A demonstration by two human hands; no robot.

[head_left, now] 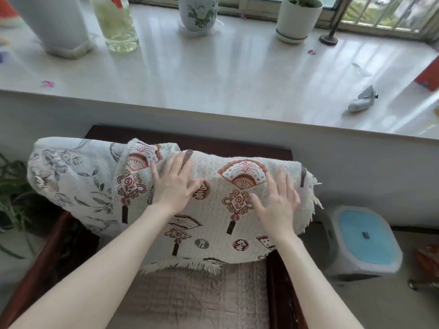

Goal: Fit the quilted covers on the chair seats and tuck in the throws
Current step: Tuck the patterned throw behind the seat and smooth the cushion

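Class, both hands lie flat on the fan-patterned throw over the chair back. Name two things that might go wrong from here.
1. The fan-patterned throw lies bunched over the floral throw at its left; smoothing by the left hand and right hand may drag both askew.
2. Its fringe hangs loose over the quilted cover, so tucking might rumple that cover.

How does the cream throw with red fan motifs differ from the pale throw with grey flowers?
The cream fan throw shows red fans and knots; the grey floral throw shows leaves and blooms. The fan throw overlaps the floral throw's right edge. The left hand and right hand lie flat on the fan throw; the floral throw is untouched. Both drape over the dark wooden chair back.
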